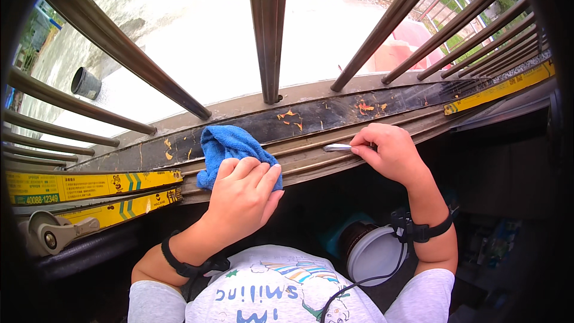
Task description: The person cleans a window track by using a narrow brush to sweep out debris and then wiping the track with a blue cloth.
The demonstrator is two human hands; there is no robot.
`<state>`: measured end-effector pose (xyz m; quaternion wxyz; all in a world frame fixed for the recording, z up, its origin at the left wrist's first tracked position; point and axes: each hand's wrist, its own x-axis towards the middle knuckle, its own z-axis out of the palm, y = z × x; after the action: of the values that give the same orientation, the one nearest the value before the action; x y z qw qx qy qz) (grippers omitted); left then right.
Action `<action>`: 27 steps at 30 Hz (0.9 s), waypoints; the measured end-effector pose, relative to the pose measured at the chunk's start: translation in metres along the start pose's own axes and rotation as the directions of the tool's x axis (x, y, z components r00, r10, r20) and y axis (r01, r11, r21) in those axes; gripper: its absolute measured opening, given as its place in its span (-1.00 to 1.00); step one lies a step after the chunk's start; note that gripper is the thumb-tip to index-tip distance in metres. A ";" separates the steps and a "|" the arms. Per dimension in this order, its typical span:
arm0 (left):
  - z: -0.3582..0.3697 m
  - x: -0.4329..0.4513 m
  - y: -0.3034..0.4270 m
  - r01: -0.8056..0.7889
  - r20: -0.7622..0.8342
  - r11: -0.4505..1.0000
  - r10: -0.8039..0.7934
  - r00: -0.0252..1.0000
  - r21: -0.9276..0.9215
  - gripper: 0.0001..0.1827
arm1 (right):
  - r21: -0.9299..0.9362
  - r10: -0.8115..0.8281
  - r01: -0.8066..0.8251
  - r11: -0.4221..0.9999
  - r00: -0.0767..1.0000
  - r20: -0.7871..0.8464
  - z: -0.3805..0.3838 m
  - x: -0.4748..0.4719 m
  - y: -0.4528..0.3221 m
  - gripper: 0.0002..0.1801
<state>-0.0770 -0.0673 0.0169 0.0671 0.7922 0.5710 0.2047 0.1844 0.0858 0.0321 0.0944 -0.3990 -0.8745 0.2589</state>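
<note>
A blue terry cloth (231,143) is bunched on the brown metal track (305,163) of a sliding window. My left hand (245,193) grips its near side, fingers folded over the fabric. Farther right, my right hand (389,152) pinches a slim, shiny metal tool (337,147) between thumb and fingers. The tool's rounded tip points left and lies over the track's groove; its other end is mostly hidden by my fingers. Between cloth and tool, a stretch of the ridged track shows.
Brown metal bars (270,31) rise beyond a dark sill strip (323,114) with flaked orange patches. Yellow tape with writing (94,185) covers sash edges at left; a window latch (56,233) juts out there. A white-lidded bucket (374,255) stands below. A cable (358,283) hangs from my right armband.
</note>
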 end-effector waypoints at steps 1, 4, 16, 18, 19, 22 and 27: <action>0.001 0.001 0.001 0.007 -0.003 1.000 -0.007 1.000 -0.006 -0.52 | -0.005 -0.013 0.013 1.000 1.000 -0.007 0.001 0.001 -0.001 -0.91; 0.003 0.003 0.002 0.025 0.001 0.999 -0.025 1.000 -0.034 -0.52 | -0.003 -0.017 0.017 1.000 1.000 0.019 0.003 0.004 -0.003 -0.91; 0.005 0.002 -0.003 0.051 -0.046 0.985 -0.059 0.997 -0.164 -0.62 | 0.020 -0.108 0.107 0.994 0.993 0.048 0.022 0.022 -0.024 -0.92; 0.005 0.002 -0.005 0.050 -0.044 0.984 -0.058 0.997 -0.170 -0.63 | 0.016 -0.121 0.121 0.993 0.991 0.049 0.024 0.023 -0.026 -0.92; 0.004 0.003 -0.005 0.050 -0.042 0.984 -0.058 0.997 -0.171 -0.63 | 0.011 -0.128 0.128 0.992 0.991 0.047 0.024 0.023 -0.026 -0.93; 0.002 0.004 -0.005 0.057 -0.034 0.983 -0.063 0.997 -0.173 -0.65 | -0.006 -0.143 0.143 0.990 0.989 0.040 0.026 0.024 -0.027 -0.93; 0.004 0.004 -0.006 0.084 -0.021 0.979 -0.090 0.996 -0.184 -0.66 | 0.013 -0.159 0.159 0.987 0.987 0.019 0.034 0.025 -0.029 -0.92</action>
<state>-0.0800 -0.0613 0.0117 0.1401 0.7539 0.5848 0.2646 0.1363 0.0759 0.0173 0.1084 -0.3248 -0.9030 0.2595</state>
